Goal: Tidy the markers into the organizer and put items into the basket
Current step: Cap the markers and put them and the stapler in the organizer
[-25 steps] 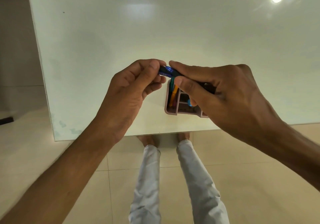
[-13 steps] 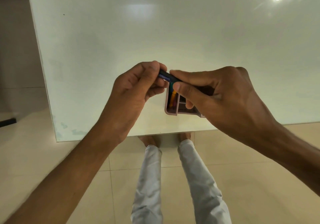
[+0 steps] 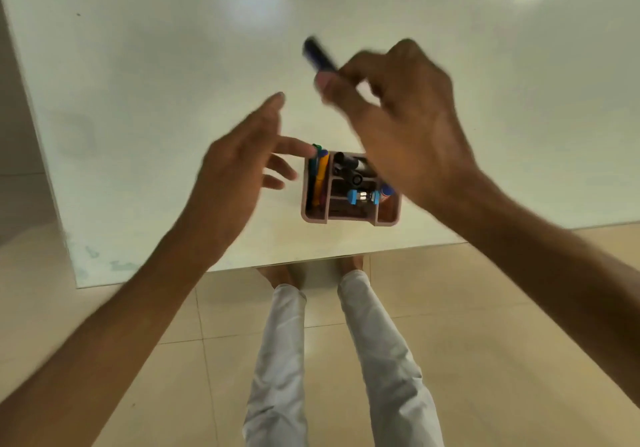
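Change: half a second ago we saw both hands together on the dark marker, just above the organizer; now they are apart, and the organizer is much less covered.
Right hand (image 3: 398, 107): lifted above the table (image 3: 138, 83), it pinches the dark marker (image 3: 318, 54) between thumb and fingers; the picture is blurred here.
Left hand (image 3: 239, 166): fingers spread and straight, it holds nothing, just left of the organizer.
Organizer (image 3: 349, 220): pink, with several compartments, it stands near the front edge of the table.
Contents: coloured markers (image 3: 320, 173) in the left compartment, black ones (image 3: 351, 169) in the back one.
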A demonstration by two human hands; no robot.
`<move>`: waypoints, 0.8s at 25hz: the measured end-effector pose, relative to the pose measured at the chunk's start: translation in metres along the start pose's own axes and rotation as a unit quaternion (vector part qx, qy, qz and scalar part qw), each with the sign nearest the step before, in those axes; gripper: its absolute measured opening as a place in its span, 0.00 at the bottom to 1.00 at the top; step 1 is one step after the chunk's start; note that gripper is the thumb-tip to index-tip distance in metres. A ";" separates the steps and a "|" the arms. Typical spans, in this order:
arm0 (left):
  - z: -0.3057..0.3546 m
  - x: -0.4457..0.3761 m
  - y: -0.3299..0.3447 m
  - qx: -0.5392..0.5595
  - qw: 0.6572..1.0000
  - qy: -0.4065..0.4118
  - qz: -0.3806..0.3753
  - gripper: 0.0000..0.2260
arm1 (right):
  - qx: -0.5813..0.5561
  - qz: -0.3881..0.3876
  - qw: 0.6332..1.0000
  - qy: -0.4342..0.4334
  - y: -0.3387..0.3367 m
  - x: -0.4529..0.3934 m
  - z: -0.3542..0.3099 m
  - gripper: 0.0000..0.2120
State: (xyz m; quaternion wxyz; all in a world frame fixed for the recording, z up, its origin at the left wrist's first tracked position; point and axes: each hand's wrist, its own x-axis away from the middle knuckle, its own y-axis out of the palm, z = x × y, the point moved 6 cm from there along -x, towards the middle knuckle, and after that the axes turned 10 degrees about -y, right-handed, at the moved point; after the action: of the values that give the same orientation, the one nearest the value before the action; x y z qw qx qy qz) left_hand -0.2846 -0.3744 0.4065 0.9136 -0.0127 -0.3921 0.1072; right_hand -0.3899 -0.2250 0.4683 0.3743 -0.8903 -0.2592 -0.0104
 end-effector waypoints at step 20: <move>-0.075 -0.007 -0.063 0.052 0.981 -0.172 0.073 0.25 | 0.116 -0.113 0.984 -0.081 0.016 0.052 0.027 0.19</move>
State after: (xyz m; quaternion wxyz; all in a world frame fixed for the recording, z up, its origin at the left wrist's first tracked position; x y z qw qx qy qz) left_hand -0.2238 -0.4326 0.3570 0.8218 0.0243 -0.5350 0.1945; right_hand -0.3423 -0.1929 0.4488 0.4489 -0.8040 -0.3867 0.0498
